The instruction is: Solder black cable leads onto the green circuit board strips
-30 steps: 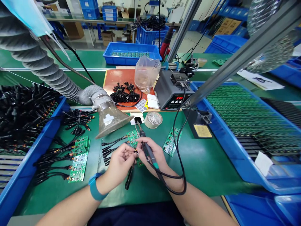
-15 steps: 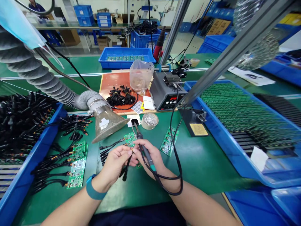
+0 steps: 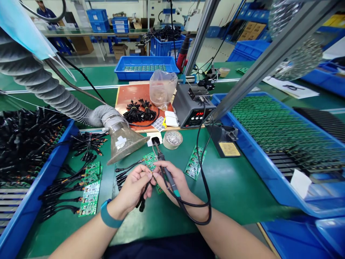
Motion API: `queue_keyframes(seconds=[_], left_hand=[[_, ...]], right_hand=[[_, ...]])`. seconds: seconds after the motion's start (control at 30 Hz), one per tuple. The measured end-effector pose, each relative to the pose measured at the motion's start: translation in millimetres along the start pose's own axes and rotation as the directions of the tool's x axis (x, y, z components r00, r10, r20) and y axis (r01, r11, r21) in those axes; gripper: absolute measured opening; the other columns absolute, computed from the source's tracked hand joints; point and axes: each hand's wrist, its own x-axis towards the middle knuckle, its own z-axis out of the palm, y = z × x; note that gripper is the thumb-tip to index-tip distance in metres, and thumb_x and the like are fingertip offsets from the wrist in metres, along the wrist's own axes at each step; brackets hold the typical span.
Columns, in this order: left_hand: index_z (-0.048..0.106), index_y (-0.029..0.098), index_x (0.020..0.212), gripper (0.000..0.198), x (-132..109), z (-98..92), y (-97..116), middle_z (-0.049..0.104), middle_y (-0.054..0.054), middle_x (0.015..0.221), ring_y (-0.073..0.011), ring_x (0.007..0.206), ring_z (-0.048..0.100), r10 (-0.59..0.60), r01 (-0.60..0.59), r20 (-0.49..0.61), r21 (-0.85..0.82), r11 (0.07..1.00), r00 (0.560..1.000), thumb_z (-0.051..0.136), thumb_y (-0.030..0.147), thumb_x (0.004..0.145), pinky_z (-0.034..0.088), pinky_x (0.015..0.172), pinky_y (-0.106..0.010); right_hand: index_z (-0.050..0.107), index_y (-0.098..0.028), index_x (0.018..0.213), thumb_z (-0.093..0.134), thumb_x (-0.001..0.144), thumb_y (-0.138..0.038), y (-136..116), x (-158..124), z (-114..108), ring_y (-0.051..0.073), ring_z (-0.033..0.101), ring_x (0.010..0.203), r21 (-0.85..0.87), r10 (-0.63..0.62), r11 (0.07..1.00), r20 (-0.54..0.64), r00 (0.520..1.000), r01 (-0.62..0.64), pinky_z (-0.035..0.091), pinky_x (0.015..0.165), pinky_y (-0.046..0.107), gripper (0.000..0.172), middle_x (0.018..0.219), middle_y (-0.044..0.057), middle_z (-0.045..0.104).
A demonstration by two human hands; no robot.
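My left hand (image 3: 137,185) pinches a thin black cable (image 3: 142,202) whose dark ends hang below the fingers. Its fingertips meet those of my right hand (image 3: 171,180) over a green circuit board (image 3: 150,160), partly hidden by the hands. Across my right hand lies a soldering iron (image 3: 169,176) with a teal band, its tip pointing up and away; the fingers also pinch at the cable's small wire end. More black cables (image 3: 130,166) are joined to the board at its left. A round tin of solder wire (image 3: 172,139) stands just beyond.
A grey fume hose nozzle (image 3: 124,142) hangs at left of centre. Finished-looking boards with cables (image 3: 90,194) lie left, beside a blue bin (image 3: 51,162). The soldering station (image 3: 192,108), iron stand (image 3: 225,142), another board (image 3: 194,162) and a blue crate (image 3: 258,176) are ahead and right.
The view has shifted slightly. Both hands remain together at the wire, and the hanging cable ends have swung a little left and down.
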Motion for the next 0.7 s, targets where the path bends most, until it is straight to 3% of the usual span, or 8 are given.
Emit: queue_keyframes(seconds=[0.07, 0.2, 0.4, 0.53, 0.7], left_hand=[[0.052, 0.019, 0.09, 0.044, -0.3, -0.4, -0.6, 0.067, 0.003, 0.069, -0.0053, 0.037, 0.05, 0.002, -0.002, 0.018, 0.033, 0.999, 1.0, 0.081, 0.05, 0.081, 0.029, 0.033, -0.013], [0.052, 0.018, 0.091, 0.044, -0.5, 0.9, 0.4, 0.066, 0.002, 0.068, -0.003, 0.037, 0.043, 0.014, -0.014, 0.006, 0.044, 0.999, 1.0, 0.081, 0.05, 0.082, 0.023, 0.036, -0.013], [0.061, 0.013, 0.093, 0.045, -4.6, 4.8, 7.7, 0.066, 0.0, 0.069, -0.0038, 0.049, 0.045, 0.018, -0.017, -0.039, 0.045, 0.999, 0.999, 0.091, 0.039, 0.073, 0.034, 0.046, -0.015], [0.059, 0.014, 0.095, 0.044, -10.1, 9.3, 9.5, 0.072, -0.004, 0.076, -0.0061, 0.049, 0.05, -0.002, 0.005, -0.056, 0.057, 0.998, 0.998, 0.087, 0.042, 0.077, 0.038, 0.046, -0.018], [0.055, 0.017, 0.096, 0.041, -14.4, 12.5, 5.7, 0.073, -0.003, 0.078, -0.0077, 0.045, 0.051, 0.086, -0.067, -0.099, 0.184, 0.981, 0.991, 0.079, 0.047, 0.082, 0.038, 0.043, -0.02]], right_hand=[[0.063, -0.02, 0.112, 0.06, 0.092, -0.021, -4.0, 0.6, -1.4, 0.008, 0.063, 0.052, -0.032, 0.017, 0.999, 0.008, 1.0, -0.017, 0.05, 0.049, 0.018, 0.021, 0.08, 0.0, 0.071], [0.065, -0.021, 0.11, 0.059, 0.092, -0.022, -7.1, 0.2, -1.9, 0.009, 0.062, 0.054, -0.047, 0.033, 0.998, -0.012, 0.999, -0.034, 0.051, 0.052, 0.02, 0.018, 0.076, -0.001, 0.07], [0.07, -0.024, 0.111, 0.063, 0.092, -0.025, -0.7, -6.8, -0.9, 0.013, 0.067, 0.066, -0.034, 0.103, 0.994, -0.078, 0.992, -0.106, 0.054, 0.058, 0.022, 0.02, 0.084, 0.0, 0.071], [0.071, -0.025, 0.112, 0.066, 0.092, -0.024, 3.8, -12.6, 1.9, 0.014, 0.068, 0.072, -0.028, 0.088, 0.995, -0.152, 0.984, -0.093, 0.057, 0.068, 0.025, 0.021, 0.086, 0.0, 0.072], [0.07, -0.025, 0.115, 0.068, 0.093, -0.024, 2.6, -17.0, 2.3, 0.014, 0.069, 0.072, -0.04, 0.06, 0.997, -0.162, 0.985, -0.068, 0.06, 0.074, 0.028, 0.022, 0.088, 0.0, 0.072]])
